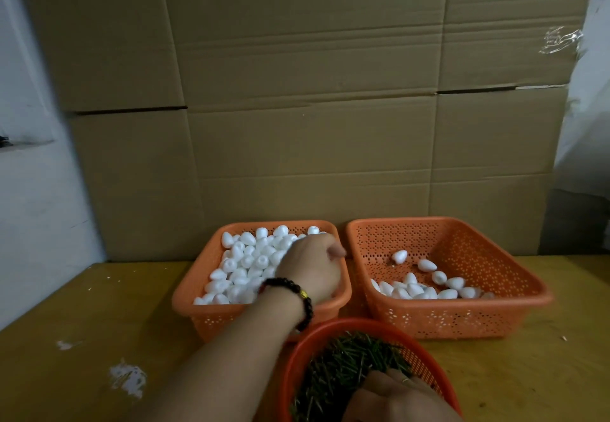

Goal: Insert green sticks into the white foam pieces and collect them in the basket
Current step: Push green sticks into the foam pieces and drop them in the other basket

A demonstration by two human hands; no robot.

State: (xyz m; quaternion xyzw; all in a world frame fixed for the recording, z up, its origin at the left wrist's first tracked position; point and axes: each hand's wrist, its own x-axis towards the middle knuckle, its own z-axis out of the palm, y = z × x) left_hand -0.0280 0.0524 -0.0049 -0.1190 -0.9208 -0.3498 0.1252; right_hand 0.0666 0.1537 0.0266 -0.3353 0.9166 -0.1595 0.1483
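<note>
The white foam pieces [246,264] fill the left orange basket [211,314]; the left hand [310,266] reaches in with fingers curled down, though whether it holds one I cannot tell. The right hand [392,395] rests in the round basket [425,355] of green sticks [343,368], its grip hidden. This looks like the picking-up step; next comes pressing a stick into a piece and dropping it into the right basket [462,316].

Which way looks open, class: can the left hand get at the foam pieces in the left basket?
Probably yes: the left hand already reaches into the open-topped left basket, over the foam pieces, with nothing covering them.
</note>
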